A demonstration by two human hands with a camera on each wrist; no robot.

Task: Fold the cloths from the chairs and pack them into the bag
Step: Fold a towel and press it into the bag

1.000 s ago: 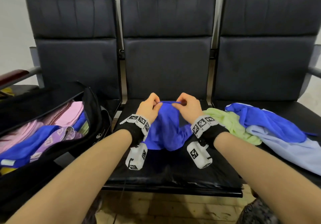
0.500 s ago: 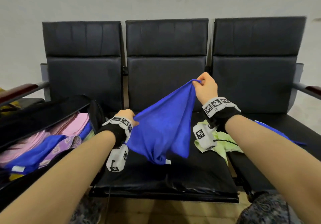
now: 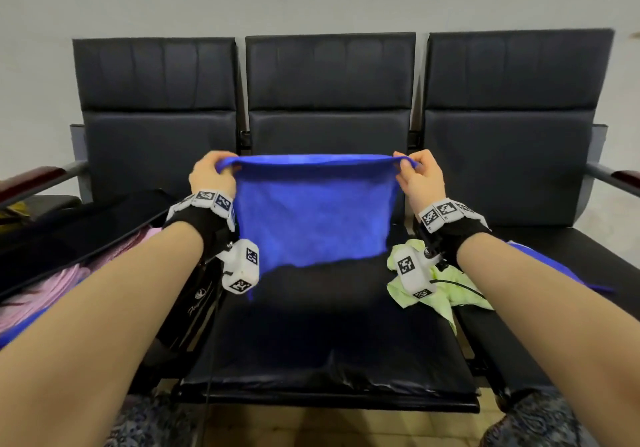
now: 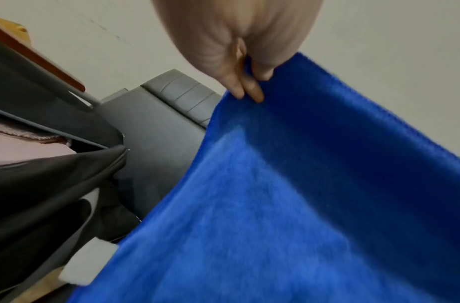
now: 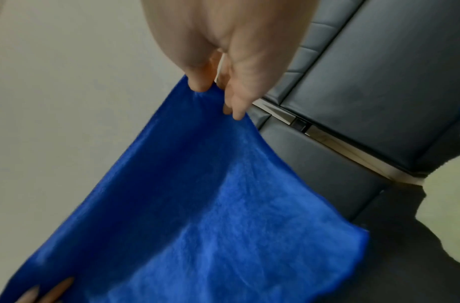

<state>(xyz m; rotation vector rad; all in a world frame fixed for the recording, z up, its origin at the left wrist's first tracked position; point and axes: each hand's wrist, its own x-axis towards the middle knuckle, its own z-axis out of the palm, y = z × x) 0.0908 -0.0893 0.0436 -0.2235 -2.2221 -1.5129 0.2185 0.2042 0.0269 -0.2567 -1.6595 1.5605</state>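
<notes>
A blue cloth (image 3: 313, 211) hangs spread flat in the air above the middle chair seat (image 3: 322, 335). My left hand (image 3: 211, 178) pinches its top left corner, and my right hand (image 3: 419, 174) pinches the top right corner. The wrist views show the same blue cloth (image 4: 288, 194) (image 5: 197, 205) held between thumb and fingers of the left hand (image 4: 247, 82) and right hand (image 5: 218, 90). The open black bag (image 3: 104, 238) sits on the left chair with folded pink cloths (image 3: 41, 294) inside.
A light green cloth (image 3: 446, 283) lies crumpled at the right edge of the middle seat. Another blue cloth (image 3: 554, 266) lies on the right chair. Black backrests (image 3: 329, 100) rise behind the row of three chairs. A wooden armrest (image 3: 27, 179) flanks the left side.
Both hands lifted the bunched blue cloth off the middle seat, moved apart and stretched it out flat at chest height. The head view tilted upward.
</notes>
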